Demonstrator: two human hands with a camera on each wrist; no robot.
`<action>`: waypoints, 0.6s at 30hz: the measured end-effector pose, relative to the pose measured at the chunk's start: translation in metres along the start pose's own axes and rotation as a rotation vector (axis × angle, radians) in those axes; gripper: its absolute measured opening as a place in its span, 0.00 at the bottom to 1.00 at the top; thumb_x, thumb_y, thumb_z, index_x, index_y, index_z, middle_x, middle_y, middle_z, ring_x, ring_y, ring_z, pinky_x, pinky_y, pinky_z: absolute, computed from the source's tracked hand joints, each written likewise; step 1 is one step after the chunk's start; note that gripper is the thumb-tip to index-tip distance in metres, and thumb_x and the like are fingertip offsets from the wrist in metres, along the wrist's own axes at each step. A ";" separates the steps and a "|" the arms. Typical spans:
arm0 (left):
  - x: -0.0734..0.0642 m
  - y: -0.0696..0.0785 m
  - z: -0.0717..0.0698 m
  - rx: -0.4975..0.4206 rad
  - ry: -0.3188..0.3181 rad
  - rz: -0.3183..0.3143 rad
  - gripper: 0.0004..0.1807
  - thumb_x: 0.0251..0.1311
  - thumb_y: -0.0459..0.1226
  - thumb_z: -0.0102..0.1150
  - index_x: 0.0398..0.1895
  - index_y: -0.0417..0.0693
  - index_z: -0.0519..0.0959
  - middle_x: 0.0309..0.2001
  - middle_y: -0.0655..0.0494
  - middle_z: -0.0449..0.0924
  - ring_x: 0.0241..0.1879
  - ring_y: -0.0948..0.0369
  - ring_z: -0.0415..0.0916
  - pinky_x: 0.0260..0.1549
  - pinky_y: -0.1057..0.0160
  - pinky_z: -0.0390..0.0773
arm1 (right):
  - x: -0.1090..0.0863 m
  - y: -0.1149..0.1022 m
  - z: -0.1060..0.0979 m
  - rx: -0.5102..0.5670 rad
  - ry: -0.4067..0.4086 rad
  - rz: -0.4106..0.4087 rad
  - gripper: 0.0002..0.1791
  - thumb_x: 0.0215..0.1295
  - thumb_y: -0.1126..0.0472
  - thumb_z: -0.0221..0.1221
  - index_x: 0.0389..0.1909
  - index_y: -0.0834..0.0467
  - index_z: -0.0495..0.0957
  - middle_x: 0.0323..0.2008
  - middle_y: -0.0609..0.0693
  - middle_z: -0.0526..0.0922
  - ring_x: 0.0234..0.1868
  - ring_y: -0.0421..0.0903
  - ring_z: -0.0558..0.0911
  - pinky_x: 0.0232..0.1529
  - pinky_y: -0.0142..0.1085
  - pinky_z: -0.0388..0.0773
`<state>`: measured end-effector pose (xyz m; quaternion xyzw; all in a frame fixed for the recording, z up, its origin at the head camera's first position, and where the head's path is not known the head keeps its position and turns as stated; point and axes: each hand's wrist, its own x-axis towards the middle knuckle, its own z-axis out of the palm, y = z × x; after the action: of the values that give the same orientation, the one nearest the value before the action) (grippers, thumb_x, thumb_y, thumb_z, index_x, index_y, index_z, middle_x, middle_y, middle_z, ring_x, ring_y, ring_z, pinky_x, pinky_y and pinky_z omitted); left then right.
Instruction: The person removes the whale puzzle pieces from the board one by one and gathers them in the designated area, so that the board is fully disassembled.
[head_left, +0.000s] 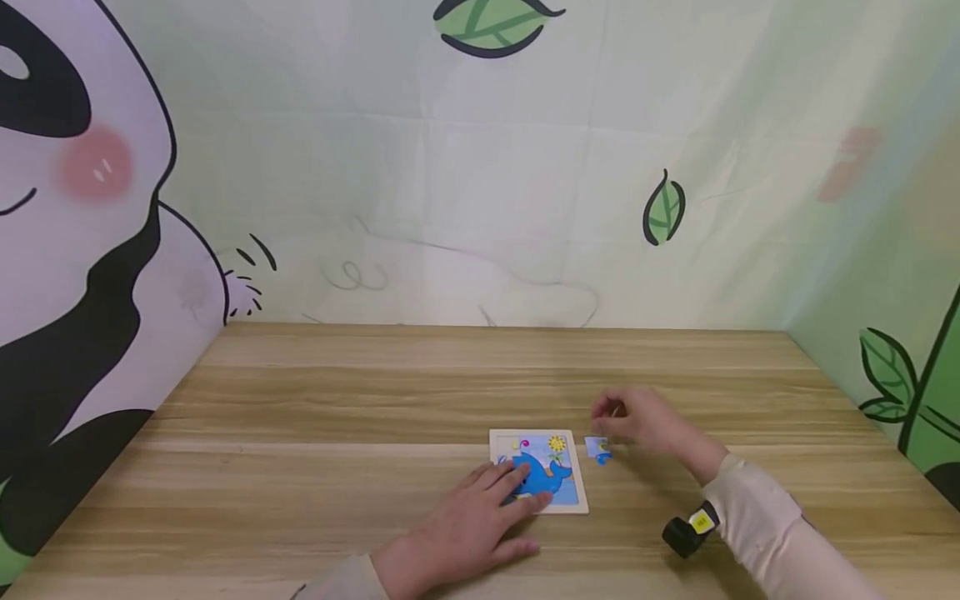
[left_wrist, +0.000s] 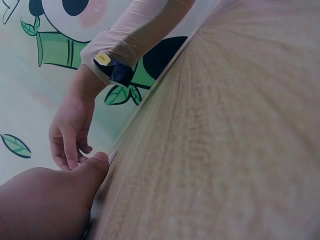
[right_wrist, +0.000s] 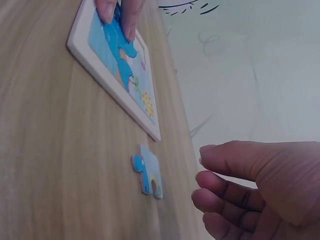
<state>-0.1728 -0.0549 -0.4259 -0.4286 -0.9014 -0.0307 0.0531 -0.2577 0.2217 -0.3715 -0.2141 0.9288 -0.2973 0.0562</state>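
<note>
A person sits or stands at a wood-grained tabletop, with only the forearms and hands showing from here. The left hand lies with fingers spread over the lower left of a small framed puzzle, where I make out a blue whale and a yellow flower. Just beside its right edge lies a loose puzzle piece, and the right hand is bent close by it. A black device with a yellow label sits at the right sleeve. Behind, the pale backdrop carries a big panda and green leaves.
</note>
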 end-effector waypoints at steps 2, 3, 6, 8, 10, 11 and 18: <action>0.000 0.000 0.000 0.009 0.011 0.003 0.31 0.69 0.63 0.33 0.70 0.67 0.64 0.71 0.50 0.63 0.71 0.51 0.61 0.68 0.50 0.65 | 0.001 -0.002 -0.001 -0.010 0.003 -0.015 0.05 0.62 0.65 0.61 0.36 0.63 0.80 0.29 0.50 0.81 0.30 0.42 0.75 0.29 0.28 0.73; 0.000 0.000 0.001 0.014 0.017 0.005 0.31 0.69 0.63 0.33 0.70 0.67 0.64 0.71 0.50 0.63 0.71 0.51 0.61 0.67 0.50 0.65 | 0.002 -0.003 -0.002 -0.015 0.004 -0.025 0.05 0.62 0.65 0.61 0.36 0.63 0.80 0.29 0.50 0.81 0.30 0.42 0.75 0.29 0.28 0.73; -0.001 -0.001 0.001 0.024 0.027 0.010 0.31 0.69 0.63 0.33 0.70 0.66 0.64 0.71 0.50 0.63 0.70 0.51 0.61 0.67 0.50 0.65 | 0.003 -0.007 -0.004 -0.011 0.005 -0.039 0.05 0.62 0.65 0.61 0.36 0.63 0.80 0.30 0.50 0.81 0.29 0.41 0.74 0.28 0.28 0.72; -0.001 -0.001 0.001 0.028 0.027 0.011 0.31 0.69 0.63 0.33 0.70 0.66 0.64 0.71 0.50 0.63 0.70 0.51 0.61 0.68 0.51 0.65 | 0.004 -0.009 -0.005 -0.007 0.003 -0.044 0.06 0.62 0.65 0.61 0.37 0.64 0.80 0.30 0.50 0.82 0.29 0.41 0.74 0.29 0.27 0.72; -0.001 -0.001 0.001 0.023 0.019 0.008 0.31 0.69 0.63 0.32 0.70 0.66 0.63 0.71 0.50 0.63 0.71 0.51 0.61 0.68 0.51 0.64 | 0.006 -0.012 -0.006 -0.005 0.002 -0.049 0.06 0.62 0.65 0.61 0.38 0.64 0.80 0.30 0.50 0.82 0.29 0.41 0.74 0.29 0.27 0.72; -0.001 -0.001 0.001 0.019 0.015 0.006 0.31 0.69 0.63 0.32 0.70 0.67 0.63 0.71 0.50 0.63 0.71 0.51 0.61 0.68 0.51 0.64 | 0.006 -0.013 -0.006 -0.010 0.001 -0.050 0.07 0.62 0.65 0.61 0.38 0.64 0.81 0.31 0.50 0.82 0.29 0.41 0.74 0.29 0.27 0.72; -0.001 -0.001 0.001 0.001 0.002 -0.001 0.31 0.69 0.63 0.33 0.70 0.67 0.63 0.72 0.50 0.62 0.71 0.51 0.60 0.68 0.51 0.64 | 0.012 -0.020 -0.003 -0.022 -0.029 -0.063 0.08 0.63 0.64 0.61 0.41 0.63 0.81 0.33 0.50 0.83 0.32 0.41 0.77 0.33 0.28 0.75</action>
<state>-0.1729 -0.0558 -0.4268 -0.4282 -0.9015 -0.0309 0.0542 -0.2621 0.2031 -0.3574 -0.2480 0.9239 -0.2856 0.0581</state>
